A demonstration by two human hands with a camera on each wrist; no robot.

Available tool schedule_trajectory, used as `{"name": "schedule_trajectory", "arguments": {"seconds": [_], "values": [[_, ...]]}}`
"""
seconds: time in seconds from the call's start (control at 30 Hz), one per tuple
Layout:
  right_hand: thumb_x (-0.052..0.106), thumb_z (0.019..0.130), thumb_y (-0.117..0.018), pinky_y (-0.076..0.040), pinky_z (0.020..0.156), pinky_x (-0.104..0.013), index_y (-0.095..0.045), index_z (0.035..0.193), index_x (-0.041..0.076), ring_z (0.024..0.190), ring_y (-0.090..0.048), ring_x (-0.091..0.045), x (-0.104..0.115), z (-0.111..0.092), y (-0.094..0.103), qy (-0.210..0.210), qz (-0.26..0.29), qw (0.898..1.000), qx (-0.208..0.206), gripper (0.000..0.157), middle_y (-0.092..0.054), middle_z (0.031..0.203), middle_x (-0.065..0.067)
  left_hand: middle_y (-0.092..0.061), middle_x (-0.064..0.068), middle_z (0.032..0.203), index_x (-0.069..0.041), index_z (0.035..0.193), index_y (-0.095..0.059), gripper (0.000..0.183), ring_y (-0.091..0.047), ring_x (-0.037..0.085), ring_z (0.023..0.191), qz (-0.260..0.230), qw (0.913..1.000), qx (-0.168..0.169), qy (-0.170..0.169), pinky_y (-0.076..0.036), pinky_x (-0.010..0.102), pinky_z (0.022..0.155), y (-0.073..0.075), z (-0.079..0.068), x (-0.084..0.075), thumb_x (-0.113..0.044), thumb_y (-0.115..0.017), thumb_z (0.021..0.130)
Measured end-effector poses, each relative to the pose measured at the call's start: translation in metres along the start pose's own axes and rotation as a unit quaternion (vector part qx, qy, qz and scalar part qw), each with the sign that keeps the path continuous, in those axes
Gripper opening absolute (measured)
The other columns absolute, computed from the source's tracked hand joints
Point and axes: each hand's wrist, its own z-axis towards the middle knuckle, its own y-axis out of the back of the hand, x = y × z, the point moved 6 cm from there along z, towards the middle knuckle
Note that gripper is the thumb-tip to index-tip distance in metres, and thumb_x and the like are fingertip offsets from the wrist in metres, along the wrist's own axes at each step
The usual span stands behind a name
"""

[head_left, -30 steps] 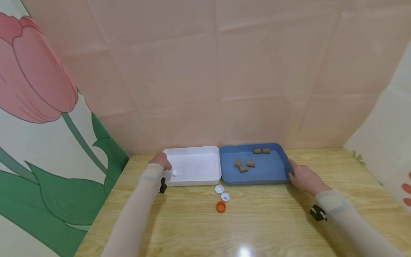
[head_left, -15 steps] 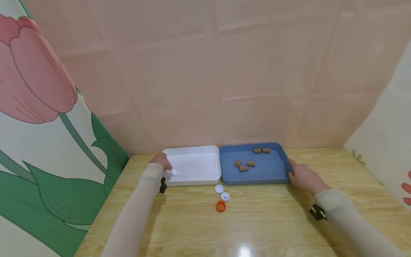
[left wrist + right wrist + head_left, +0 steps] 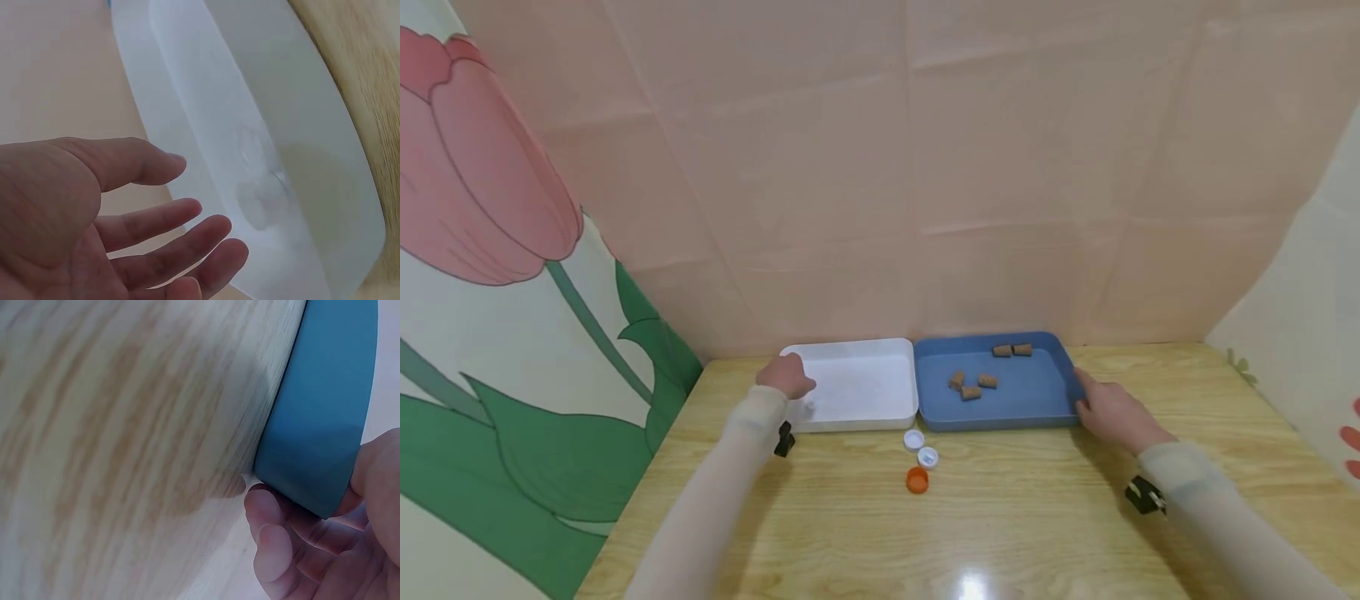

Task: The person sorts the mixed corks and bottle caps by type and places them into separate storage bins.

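My left hand hovers over the left end of a white tray. Its fingers are loosely bent and apart from the thumb, with nothing between them in the left wrist view. On the tray floor near them lies a small whitish, round cap-like piece, and beside it a fainter clear shape. At the right end of a blue tray, my right hand grips the corner. In the right wrist view its thumb is behind the tray wall and its fingers curl below.
Several brown corks lie in the blue tray, which stands against the white one. In front of the trays, two white caps and an orange cap sit on the wooden table. A paper-covered wall rises behind.
My left hand has lifted a little and shifted right, away from the small piece at the tray's left end. The right hand stays at the blue tray's corner.
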Motion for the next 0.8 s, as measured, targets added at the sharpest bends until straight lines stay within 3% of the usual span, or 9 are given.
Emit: {"name": "schedule_trajectory", "arguments": {"seconds": [0.2,0.33,0.47,0.63,0.8], "values": [[0.007,0.096,-0.051,-0.038,0.053,-0.033,-0.03,0.142,-0.02,0.057,-0.046,-0.017,0.002,-0.001,0.0,0.0,0.001,1.0,-0.002,0.057,-0.053,0.069,-0.006,-0.034,-0.003,0.057,-0.014,0.062,-0.04,0.033,-0.033,0.014,0.055,0.016,0.9988,-0.033,-0.033,-0.033,0.033,0.052,0.005,-0.022,-0.031,-0.02,-0.061,0.087],[0.007,0.096,-0.052,-0.041,0.055,-0.035,-0.031,0.142,-0.019,0.06,-0.048,-0.018,0.002,-0.001,0.001,-0.002,0.0,1.0,-0.002,0.058,-0.055,0.071,-0.008,-0.047,-0.001,0.066,-0.011,0.074,-0.052,0.019,-0.041,0.016,0.058,0.02,0.9953,-0.065,-0.069,-0.039,0.036,0.055,0.006,-0.039,-0.05,-0.02,-0.061,0.087],[0.007,0.096,-0.052,-0.041,0.056,-0.036,-0.03,0.143,-0.019,0.061,-0.049,-0.019,0.002,-0.001,0.0,-0.004,0.003,1.0,0.0,0.058,-0.057,0.073,-0.009,-0.061,0.002,0.078,-0.01,0.087,-0.06,0.013,-0.056,0.019,0.064,0.008,0.9908,-0.075,-0.113,-0.046,0.039,0.058,0.002,-0.058,-0.071,-0.022,-0.063,0.088],[0.007,0.096,-0.052,-0.043,0.056,-0.037,-0.03,0.142,-0.02,0.063,-0.052,-0.02,0.002,-0.001,0.001,-0.002,0.0,1.0,-0.005,0.058,-0.063,0.083,-0.021,-0.058,0.0,0.073,-0.012,0.083,-0.058,0.014,-0.053,0.018,0.065,-0.009,0.9848,-0.049,-0.166,-0.041,0.036,0.054,-0.011,-0.082,-0.096,-0.022,-0.067,0.087],[0.007,0.095,-0.054,-0.048,0.06,-0.041,-0.032,0.141,-0.021,0.07,-0.058,-0.025,0.003,-0.001,0.002,-0.007,-0.014,1.0,-0.005,0.058,-0.062,0.106,-0.039,-0.065,-0.001,0.083,-0.011,0.092,-0.065,0.016,-0.055,0.016,0.072,-0.023,0.9816,0.022,-0.188,-0.044,0.037,0.062,-0.034,-0.099,-0.112,-0.026,-0.07,0.087]]}}
